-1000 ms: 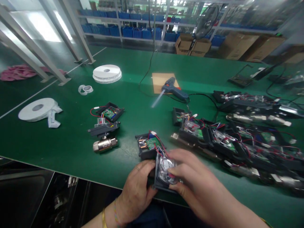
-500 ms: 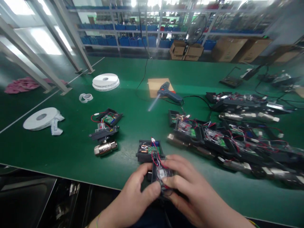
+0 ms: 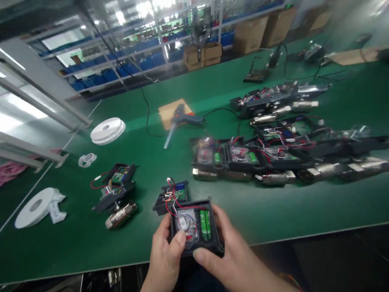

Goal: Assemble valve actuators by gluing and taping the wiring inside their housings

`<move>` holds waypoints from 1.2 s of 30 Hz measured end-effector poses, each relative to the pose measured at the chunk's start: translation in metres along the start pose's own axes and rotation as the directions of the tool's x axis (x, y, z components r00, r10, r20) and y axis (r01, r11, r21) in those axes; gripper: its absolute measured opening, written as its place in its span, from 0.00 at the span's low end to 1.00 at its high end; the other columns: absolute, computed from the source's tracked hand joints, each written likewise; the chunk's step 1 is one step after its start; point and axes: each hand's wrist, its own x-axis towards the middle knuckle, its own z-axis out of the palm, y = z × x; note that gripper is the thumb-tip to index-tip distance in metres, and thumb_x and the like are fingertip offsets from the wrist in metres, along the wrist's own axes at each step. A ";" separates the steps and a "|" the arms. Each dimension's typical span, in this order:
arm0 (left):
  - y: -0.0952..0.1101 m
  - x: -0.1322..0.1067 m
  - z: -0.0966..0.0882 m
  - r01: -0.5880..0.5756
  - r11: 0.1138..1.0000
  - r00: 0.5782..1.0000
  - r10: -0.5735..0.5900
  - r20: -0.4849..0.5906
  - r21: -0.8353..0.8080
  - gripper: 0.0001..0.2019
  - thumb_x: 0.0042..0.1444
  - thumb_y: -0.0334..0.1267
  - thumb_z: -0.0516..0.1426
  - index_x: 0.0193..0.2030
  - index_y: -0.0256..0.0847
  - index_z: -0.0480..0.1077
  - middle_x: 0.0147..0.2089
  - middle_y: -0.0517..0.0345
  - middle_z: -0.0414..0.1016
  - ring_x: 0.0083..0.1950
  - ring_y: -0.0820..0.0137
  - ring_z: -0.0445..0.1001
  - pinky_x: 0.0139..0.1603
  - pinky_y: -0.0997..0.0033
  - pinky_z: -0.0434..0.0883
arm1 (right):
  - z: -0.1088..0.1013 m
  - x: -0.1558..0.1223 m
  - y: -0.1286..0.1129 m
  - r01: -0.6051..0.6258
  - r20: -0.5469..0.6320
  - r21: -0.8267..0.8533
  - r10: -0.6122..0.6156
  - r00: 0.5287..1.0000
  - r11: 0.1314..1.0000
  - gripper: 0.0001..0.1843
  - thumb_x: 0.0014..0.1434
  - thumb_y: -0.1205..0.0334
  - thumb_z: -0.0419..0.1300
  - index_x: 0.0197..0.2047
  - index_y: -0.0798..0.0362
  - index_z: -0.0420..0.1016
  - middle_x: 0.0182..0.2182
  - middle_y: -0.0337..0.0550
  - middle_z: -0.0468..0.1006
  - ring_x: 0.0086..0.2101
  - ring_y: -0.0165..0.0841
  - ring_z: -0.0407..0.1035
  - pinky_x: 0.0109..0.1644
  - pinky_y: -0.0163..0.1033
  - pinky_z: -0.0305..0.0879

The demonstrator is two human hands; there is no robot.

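Between my two hands is a black plastic housing, its open side facing up. Inside it sit a clear gearbox module and a green battery pack. My left hand grips the left side, the thumb on the gearbox. My right hand wraps the right side, thumb along the near edge. Red and white wires run from the housing to a black cover with a circuit board, lying on the table just beyond. Left of it is a similar opened unit with a metal valve body.
A row of opened units with metal valves lies at the right. Beyond the hands, a glue gun rests on cardboard, its cord trailing right. White tape rolls lie at the left. The green table's front edge is close.
The housing has turned from a steep tilt to face up, showing the green battery pack. My right hand has moved from over the gearbox to the right side. The camera view has swung and tilted.
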 end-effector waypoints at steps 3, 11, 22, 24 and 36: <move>-0.002 -0.001 0.003 0.025 0.998 0.996 -0.030 -0.081 -0.062 0.31 0.47 0.58 0.66 0.51 0.36 0.75 0.43 0.50 0.83 0.44 0.56 0.80 0.46 0.63 0.77 | 0.007 0.006 -0.003 -0.055 -0.049 0.029 0.057 0.997 0.998 0.31 0.57 0.59 0.65 0.61 0.51 0.60 0.47 0.48 0.79 0.46 0.42 0.75 0.54 0.50 0.72; 0.000 -0.004 0.007 0.030 0.998 0.991 -0.038 -0.131 -0.062 0.31 0.47 0.57 0.67 0.53 0.38 0.75 0.42 0.50 0.83 0.46 0.55 0.81 0.51 0.60 0.77 | 0.012 0.005 0.013 -0.016 -0.107 0.125 0.030 0.994 0.992 0.23 0.62 0.60 0.59 0.60 0.48 0.61 0.43 0.45 0.80 0.46 0.41 0.75 0.50 0.49 0.72; 0.004 -0.005 0.011 0.038 0.998 0.990 -0.044 -0.136 -0.051 0.31 0.47 0.58 0.67 0.52 0.39 0.76 0.42 0.51 0.83 0.49 0.52 0.79 0.53 0.58 0.76 | 0.013 0.008 0.009 -0.036 -0.109 0.105 0.048 0.993 0.994 0.21 0.62 0.60 0.57 0.58 0.48 0.61 0.41 0.43 0.80 0.40 0.39 0.75 0.48 0.48 0.71; 0.001 -0.005 0.007 0.024 0.999 0.990 -0.028 -0.136 -0.028 0.31 0.46 0.59 0.67 0.51 0.39 0.76 0.43 0.51 0.82 0.52 0.51 0.79 0.55 0.58 0.76 | 0.008 0.013 0.004 -0.058 -0.094 0.056 0.063 0.994 0.997 0.17 0.61 0.59 0.58 0.53 0.49 0.65 0.40 0.44 0.80 0.40 0.40 0.75 0.47 0.48 0.71; -0.030 -0.012 -0.031 -0.014 0.979 0.991 0.041 -0.127 0.202 0.40 0.47 0.65 0.64 0.59 0.38 0.71 0.54 0.43 0.80 0.60 0.44 0.75 0.56 0.53 0.77 | 0.005 0.030 -0.004 -0.156 -0.071 -0.032 0.154 0.986 0.987 0.10 0.59 0.54 0.62 0.34 0.51 0.67 0.29 0.38 0.77 0.31 0.34 0.70 0.34 0.36 0.63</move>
